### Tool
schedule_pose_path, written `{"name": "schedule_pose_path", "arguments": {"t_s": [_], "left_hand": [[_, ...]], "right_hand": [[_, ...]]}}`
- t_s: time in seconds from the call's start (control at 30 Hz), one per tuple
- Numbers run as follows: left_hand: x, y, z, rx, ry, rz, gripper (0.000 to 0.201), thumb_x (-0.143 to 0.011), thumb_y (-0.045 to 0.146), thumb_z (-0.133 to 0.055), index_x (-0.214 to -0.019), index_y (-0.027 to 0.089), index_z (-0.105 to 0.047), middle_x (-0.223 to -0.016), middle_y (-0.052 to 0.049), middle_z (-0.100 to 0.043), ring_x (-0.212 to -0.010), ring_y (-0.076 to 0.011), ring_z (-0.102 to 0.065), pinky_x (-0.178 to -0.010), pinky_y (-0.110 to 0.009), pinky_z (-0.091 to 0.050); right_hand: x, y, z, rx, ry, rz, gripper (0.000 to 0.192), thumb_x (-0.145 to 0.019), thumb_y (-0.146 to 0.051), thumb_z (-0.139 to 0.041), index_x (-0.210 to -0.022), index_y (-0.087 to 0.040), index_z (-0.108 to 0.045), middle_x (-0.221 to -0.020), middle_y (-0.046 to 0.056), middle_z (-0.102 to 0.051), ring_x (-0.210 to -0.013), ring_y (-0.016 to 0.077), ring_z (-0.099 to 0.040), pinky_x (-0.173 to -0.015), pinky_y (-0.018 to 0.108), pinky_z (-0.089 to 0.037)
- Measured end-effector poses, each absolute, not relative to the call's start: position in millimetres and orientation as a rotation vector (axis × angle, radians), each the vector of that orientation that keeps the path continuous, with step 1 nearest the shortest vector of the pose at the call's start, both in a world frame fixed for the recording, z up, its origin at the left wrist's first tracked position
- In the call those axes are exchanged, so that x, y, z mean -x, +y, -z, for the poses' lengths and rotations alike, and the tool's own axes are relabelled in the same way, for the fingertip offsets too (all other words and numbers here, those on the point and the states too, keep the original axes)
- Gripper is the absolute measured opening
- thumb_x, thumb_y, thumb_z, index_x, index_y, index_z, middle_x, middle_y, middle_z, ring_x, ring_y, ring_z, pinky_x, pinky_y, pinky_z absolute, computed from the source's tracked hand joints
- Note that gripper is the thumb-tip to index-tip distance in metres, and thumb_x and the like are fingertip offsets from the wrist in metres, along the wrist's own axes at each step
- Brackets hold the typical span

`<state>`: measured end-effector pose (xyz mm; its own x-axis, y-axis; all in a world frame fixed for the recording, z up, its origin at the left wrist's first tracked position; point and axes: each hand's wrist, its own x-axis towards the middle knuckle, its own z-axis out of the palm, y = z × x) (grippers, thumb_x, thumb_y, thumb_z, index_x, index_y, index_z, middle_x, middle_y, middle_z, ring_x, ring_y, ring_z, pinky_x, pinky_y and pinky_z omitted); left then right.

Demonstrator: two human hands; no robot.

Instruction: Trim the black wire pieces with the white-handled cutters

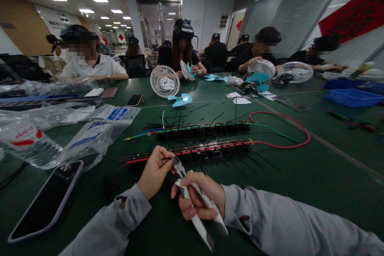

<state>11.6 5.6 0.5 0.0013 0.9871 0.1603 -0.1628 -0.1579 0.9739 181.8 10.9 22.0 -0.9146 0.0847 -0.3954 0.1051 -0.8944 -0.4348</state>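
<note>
My left hand (154,174) is closed in a pinch at the near wire bundle (210,148), on what looks like the thin black tail of a cable tie (166,159). Wrapped round the white handles of a pair of diagonal cutters (200,228) is my right hand (199,194). The cutters' metal jaws point up and left, right beside my left fingertips. Red wire runs along this bundle, and black cable-tie tails stick out of it. Just behind lies a second bundle (204,128) with a green wire. Whether the jaws touch the tie I cannot tell.
A phone (46,200), water bottle (30,144) and plastic bags (99,128) lie at left. A red cable loop (307,136) curves out at right. Across the table, people work with fan guards (165,82) and blue fan blades (181,100). A blue tray (354,98) stands far right.
</note>
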Motion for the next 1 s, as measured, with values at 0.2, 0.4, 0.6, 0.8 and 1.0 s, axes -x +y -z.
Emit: {"name": "schedule_pose_path", "arguments": {"t_s": [0.2,0.4,0.6,0.8,1.0], "left_hand": [[-11.0,5.9,-0.7,-1.191,0.990,-1.384,0.027,-0.077,0.022,-0.061,-0.079,0.021,-0.034,-0.081,0.003,-0.059,-0.055,-0.0071,-0.056,-0.053,-0.021,-0.047],[-10.1,6.7,1.1,-1.186,0.971,-1.389,0.026,-0.078,0.020,-0.060,-0.080,0.022,-0.033,-0.081,0.004,-0.059,-0.055,-0.0070,-0.056,-0.053,-0.021,-0.046],[-9.8,6.4,-0.2,-1.200,1.008,-1.379,0.025,-0.079,0.023,-0.059,-0.081,0.022,-0.034,-0.081,0.003,-0.058,-0.057,-0.0084,-0.058,-0.055,-0.022,-0.048],[-11.0,6.1,-4.1,-1.188,1.040,-1.399,0.023,-0.079,0.023,-0.059,-0.082,0.021,-0.036,-0.085,0.002,-0.058,-0.059,-0.0089,-0.058,-0.055,-0.023,-0.049],[-11.0,6.7,-5.5,-1.185,1.063,-1.405,0.021,-0.079,0.023,-0.059,-0.084,0.020,-0.039,-0.093,-0.003,-0.062,-0.066,-0.0119,-0.061,-0.057,-0.024,-0.050]], "right_hand": [[-180.9,10.6,-21.8,-0.652,0.743,2.970,0.033,-0.075,-0.033,-0.041,-0.099,-0.014,-0.051,-0.057,-0.001,-0.035,-0.046,0.0109,-0.041,-0.022,0.013,-0.013],[-181.5,12.4,-17.7,-0.551,0.726,2.993,0.035,-0.075,-0.032,-0.041,-0.103,-0.013,-0.050,-0.058,0.000,-0.040,-0.047,0.0118,-0.044,-0.021,0.013,-0.014],[-181.0,16.4,-7.9,-0.433,0.766,3.079,0.045,-0.072,-0.030,-0.040,-0.110,-0.008,-0.047,-0.065,0.007,-0.056,-0.055,0.0175,-0.055,-0.022,0.015,-0.023],[-179.3,16.5,-9.5,-0.391,0.797,3.071,0.052,-0.070,-0.030,-0.035,-0.115,-0.007,-0.045,-0.084,0.014,-0.064,-0.069,0.0200,-0.063,-0.036,0.018,-0.041],[-180.7,16.9,-10.7,-0.376,0.786,3.062,0.050,-0.069,-0.033,-0.035,-0.112,-0.009,-0.047,-0.087,0.014,-0.063,-0.075,0.0204,-0.063,-0.040,0.019,-0.043]]}}
